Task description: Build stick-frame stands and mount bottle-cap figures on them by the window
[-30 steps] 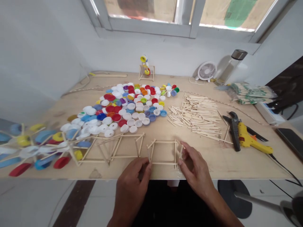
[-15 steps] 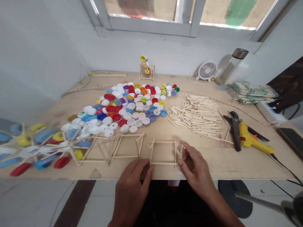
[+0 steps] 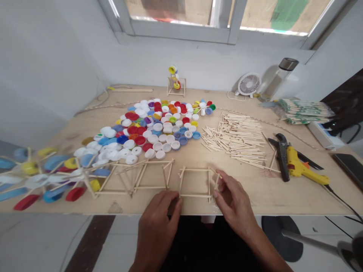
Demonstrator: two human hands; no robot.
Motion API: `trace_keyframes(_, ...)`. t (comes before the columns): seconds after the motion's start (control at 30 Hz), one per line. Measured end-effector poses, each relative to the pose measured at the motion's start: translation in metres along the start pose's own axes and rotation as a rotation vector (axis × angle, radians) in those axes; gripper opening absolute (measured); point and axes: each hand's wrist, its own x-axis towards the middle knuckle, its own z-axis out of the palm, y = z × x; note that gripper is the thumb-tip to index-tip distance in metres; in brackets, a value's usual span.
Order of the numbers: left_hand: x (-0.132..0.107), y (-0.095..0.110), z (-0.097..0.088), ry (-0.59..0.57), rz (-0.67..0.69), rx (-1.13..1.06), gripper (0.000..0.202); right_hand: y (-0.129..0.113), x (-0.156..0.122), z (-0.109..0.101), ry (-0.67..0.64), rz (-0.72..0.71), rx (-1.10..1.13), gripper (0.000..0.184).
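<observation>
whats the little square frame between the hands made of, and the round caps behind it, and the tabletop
Square frame: thin pale sticks, likely bare wood or bamboo, matte. Caps: seemingly plastic, smooth, bright solid colours and white. Tabletop: looks like unfinished plywood, pale with faint grain.

**Corners of stick frame lost behind two hands**

The left hand [image 3: 159,223] covers the near left corner of the stick frame [image 3: 195,183], and the right hand [image 3: 232,204] covers its near right corner; whether either pinches a stick cannot be told. Both forearms are cut by the bottom edge. At left, a cap-and-stick wheel [image 3: 42,177] is blurred and runs off the picture. A dark slab [image 3: 350,168] is clipped at right, and print on the packet of sticks [image 3: 303,111] is too small to read.
</observation>
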Motion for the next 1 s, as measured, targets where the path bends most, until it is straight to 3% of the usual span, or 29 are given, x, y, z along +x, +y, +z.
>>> trace_keyframes(0.63,0.0004,-0.0003,-0.0022,0.097,0.068,-0.017,0.014,-0.0019,0.0004,0.0018,0.003,0.008,-0.002,0.049)
trace_keyframes(1.0,0.0027,-0.0015,-0.0014,0.053,-0.063,-0.049,0.021,-0.0013,0.0006,0.0033,0.005,0.005,0.012,0.05)
